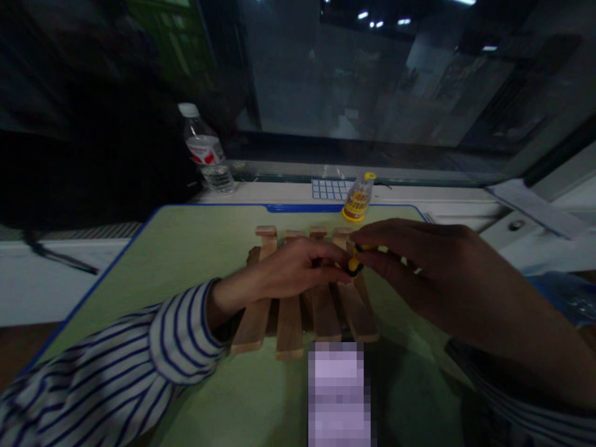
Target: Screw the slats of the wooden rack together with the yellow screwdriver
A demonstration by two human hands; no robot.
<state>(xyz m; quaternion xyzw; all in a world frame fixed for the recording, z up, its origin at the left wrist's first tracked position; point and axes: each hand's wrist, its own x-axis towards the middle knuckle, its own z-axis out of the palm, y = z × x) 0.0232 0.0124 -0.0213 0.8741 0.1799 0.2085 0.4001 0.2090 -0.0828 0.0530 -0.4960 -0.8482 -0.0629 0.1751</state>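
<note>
Nearest the camera, a blurred pale patch (342,391) covers part of the green mat (186,248), and striped sleeves (139,354) reach in from both sides. Beyond that lies a wooden slat rack (288,323), several pale boards set side by side over darker cross pieces, flat on the mat. Over its far right part the two hands meet: the left hand (288,270) rests on the slats with its fingers pinched on a small yellow-and-black tool (354,264), and the right hand (419,267) is closed around the same tool from the other side. It looks like a small screwdriver, though the light is too dim to be sure. The slats appear already joined, and the work seems to be at one far right slat; how many fastenings remain cannot be told. Farther off, a small clear jar with a yellow lid (358,197) holds orange-yellow contents, perhaps bits, and at far left stands a clear, nearly empty water bottle (205,152).
</note>
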